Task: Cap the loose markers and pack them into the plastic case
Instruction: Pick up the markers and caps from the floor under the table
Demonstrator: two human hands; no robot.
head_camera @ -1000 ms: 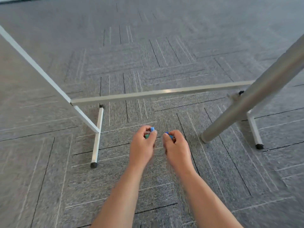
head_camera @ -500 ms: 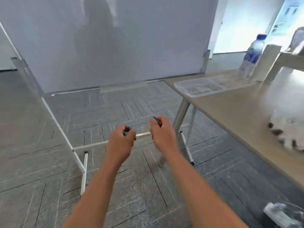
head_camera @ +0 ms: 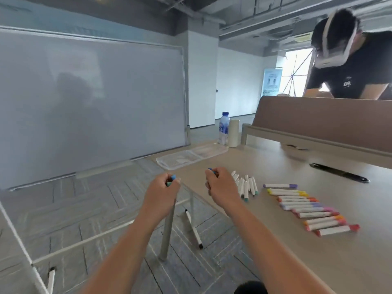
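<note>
Now, head view, only cam. L hand (head_camera: 163, 193) is out front over the grey patterned carpet floor (head_camera: 84, 211), fingers curled into a fist gripping small blue and green plastic bits (head_camera: 172, 179) that poke out by the thumb. Can't tell caps vs marker ends.

R hand (head_camera: 220, 187) is just right of L hand, apart, no contact. It is also fisted and pinches a small blue plastic bit (head_camera: 211, 170) at the top of the fist. It sits over the near edge of the light wooden table (head_camera: 275, 164).

Task items, all on the table:
- Bunch of white marker pens w/ bare coloured nibs (head_camera: 246, 186), just right of R hand, lying roughly parallel.
- Row of white marker pens w/ coloured caps (head_camera: 307, 211) (purple, yellow, orange, pink, red), further right of R hand, side by side.
- Clear plastic case (head_camera: 180, 160), opened flat in two halves, beyond both hands at the table corner, well apart from the pens.

Other:
- Clear water bottle w/ blue cap (head_camera: 223, 128) and a white cylinder (head_camera: 233, 133) stand just beside each other beyond the case.
- Long flat black object (head_camera: 339, 172), far right of R hand.
- Large whiteboard (head_camera: 91, 102), beyond L hand.
- Brown partition board (head_camera: 318, 117), w/ a second person in a white headset (head_camera: 350, 60) leaning behind it.
</note>
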